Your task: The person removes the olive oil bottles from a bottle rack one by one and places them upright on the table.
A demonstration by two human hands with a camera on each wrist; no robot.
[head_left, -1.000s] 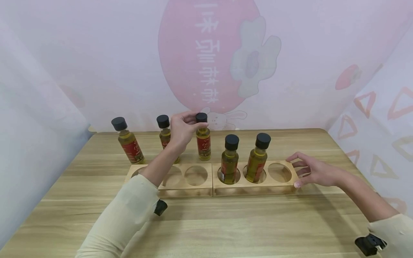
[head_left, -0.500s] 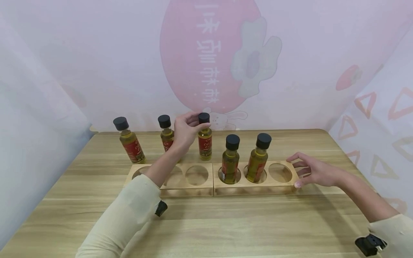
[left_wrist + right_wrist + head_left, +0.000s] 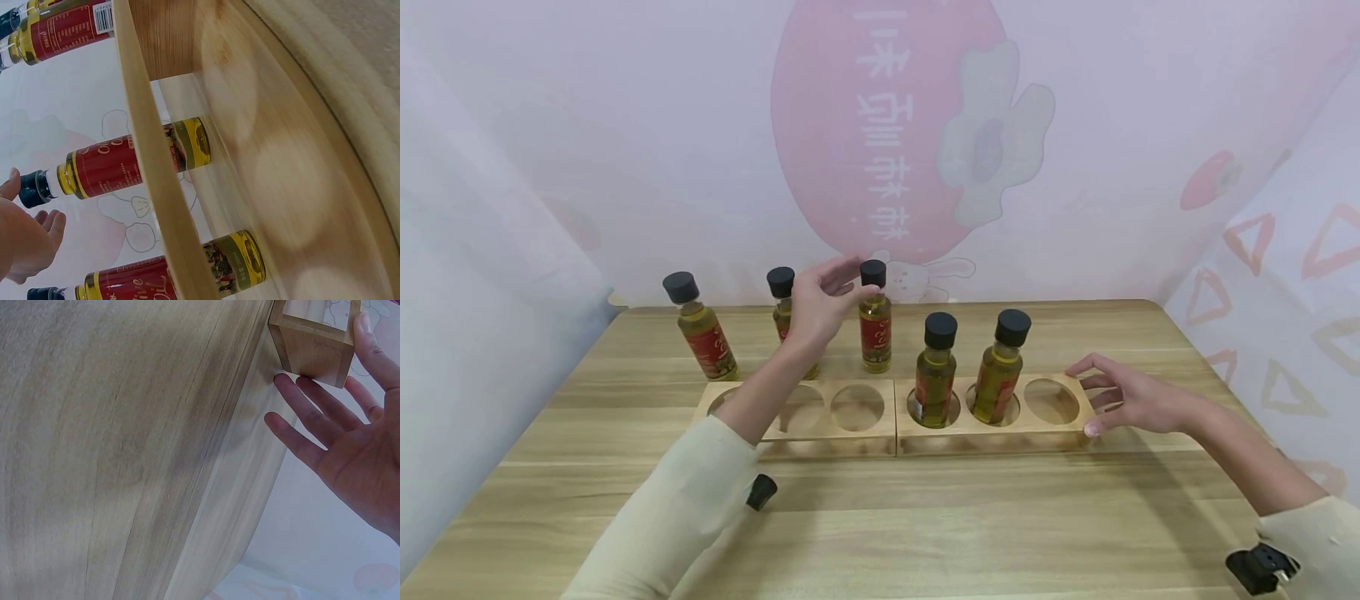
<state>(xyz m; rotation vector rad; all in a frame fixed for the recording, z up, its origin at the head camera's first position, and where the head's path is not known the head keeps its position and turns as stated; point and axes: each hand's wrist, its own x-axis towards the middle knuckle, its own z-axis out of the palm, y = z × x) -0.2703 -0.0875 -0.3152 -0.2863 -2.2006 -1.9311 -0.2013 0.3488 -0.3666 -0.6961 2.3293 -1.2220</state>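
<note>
At the back, my left hand (image 3: 823, 308) is by the black cap of an olive oil bottle (image 3: 876, 333). Its thumb is close to the cap, its fingers loosely spread. In the left wrist view that bottle (image 3: 106, 169) stands upright behind the rack, the fingers apart from its cap. My right hand (image 3: 1138, 400) rests at the end of the right wooden rack (image 3: 992, 442), thumb at the front corner and forefinger at the back one. The right wrist view shows the other fingers spread beside the rack's end (image 3: 315, 353). Two bottles (image 3: 935, 375) sit in this rack's left and middle holes.
A left wooden rack (image 3: 857, 442) adjoins the right one, its visible holes unfilled. Behind it stand two more oil bottles, one at far left (image 3: 703, 337) and one (image 3: 782, 312) partly hidden by my left hand. A printed cloth (image 3: 700, 167) hangs behind the wooden table (image 3: 925, 525).
My left hand has drawn slightly left from the bottle's cap, its fingers looser, and the forearm has shifted left. The bottle stays about where it was. My right hand has not moved.
</note>
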